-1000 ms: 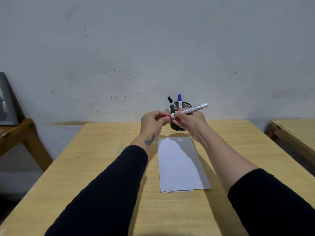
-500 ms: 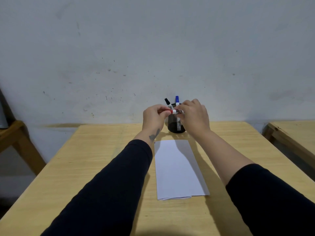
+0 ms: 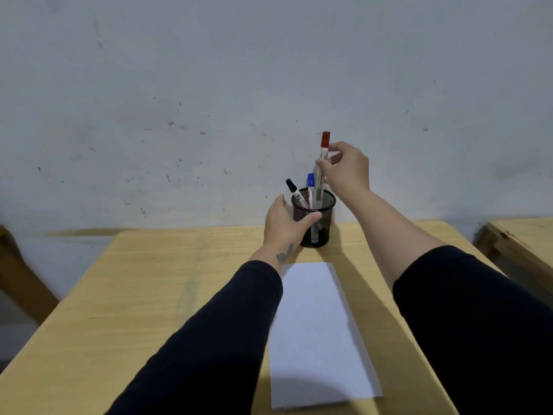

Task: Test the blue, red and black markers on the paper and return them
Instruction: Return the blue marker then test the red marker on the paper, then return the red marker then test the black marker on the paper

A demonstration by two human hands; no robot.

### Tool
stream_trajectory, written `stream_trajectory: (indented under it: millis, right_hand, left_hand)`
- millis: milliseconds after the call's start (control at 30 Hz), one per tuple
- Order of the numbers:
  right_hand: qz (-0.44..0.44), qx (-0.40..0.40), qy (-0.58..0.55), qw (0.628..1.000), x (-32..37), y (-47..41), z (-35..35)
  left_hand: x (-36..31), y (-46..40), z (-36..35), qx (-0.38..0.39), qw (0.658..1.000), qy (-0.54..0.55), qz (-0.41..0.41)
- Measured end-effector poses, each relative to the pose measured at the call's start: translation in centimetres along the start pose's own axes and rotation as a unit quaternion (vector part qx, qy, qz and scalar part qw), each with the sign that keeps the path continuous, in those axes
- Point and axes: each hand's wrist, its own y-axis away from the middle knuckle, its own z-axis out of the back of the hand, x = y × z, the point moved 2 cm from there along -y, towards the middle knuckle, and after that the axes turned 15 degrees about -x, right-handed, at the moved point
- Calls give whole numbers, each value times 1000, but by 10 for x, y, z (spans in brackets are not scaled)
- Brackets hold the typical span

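A black mesh pen cup [image 3: 324,223] stands at the table's far edge by the wall. My left hand [image 3: 284,224] wraps around its left side. My right hand [image 3: 347,170] pinches the capped red marker [image 3: 323,157] upright, red cap on top, its lower end inside the cup's mouth. The black marker [image 3: 294,191] leans left in the cup and the blue marker [image 3: 311,184] stands beside it. A folded white paper [image 3: 317,333] lies on the table in front of the cup, between my forearms.
The light wooden table [image 3: 167,289] butts against a scuffed grey wall. Another wooden table edge [image 3: 520,238] shows at the right, and a wooden leg [image 3: 21,283] of some furniture at the left.
The red marker went from horizontal with both hands at its cap end to upright in my right hand over the cup. My left hand dropped onto the cup.
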Motion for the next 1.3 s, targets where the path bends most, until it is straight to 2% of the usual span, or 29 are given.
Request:
stream_trajectory:
  millis: [200, 400, 500, 600, 767, 867, 1033, 1300]
  right_hand:
    - [-27, 51, 142, 988, -29, 9, -20]
    - [18, 57, 235, 970, -29, 7, -27]
    - [13, 46, 219, 975, -26, 8, -26]
    - [51, 13, 163, 985, -19, 11, -23]
    - [92, 114, 133, 980, -19, 21, -35]
    - [105, 127, 158, 974, -21, 26, -42]
    - [111, 99, 175, 973, -17, 29, -45]
    - [85, 5, 20, 996, 28, 6, -4]
  left_hand:
    - [3, -5, -18, -5, 998, 53, -22]
    - [5, -3, -23, -21, 997, 59, -37]
    - [8, -5, -24, -17, 998, 61, -23]
    - [9, -5, -23, -15, 998, 56, -15]
    - [7, -3, -20, -5, 998, 68, -12]
    - [5, -2, -17, 4, 998, 58, -13]
    - [5, -3, -18, 12, 999, 44, -8]
    - [3, -3, -19, 6, 999, 45, -8]
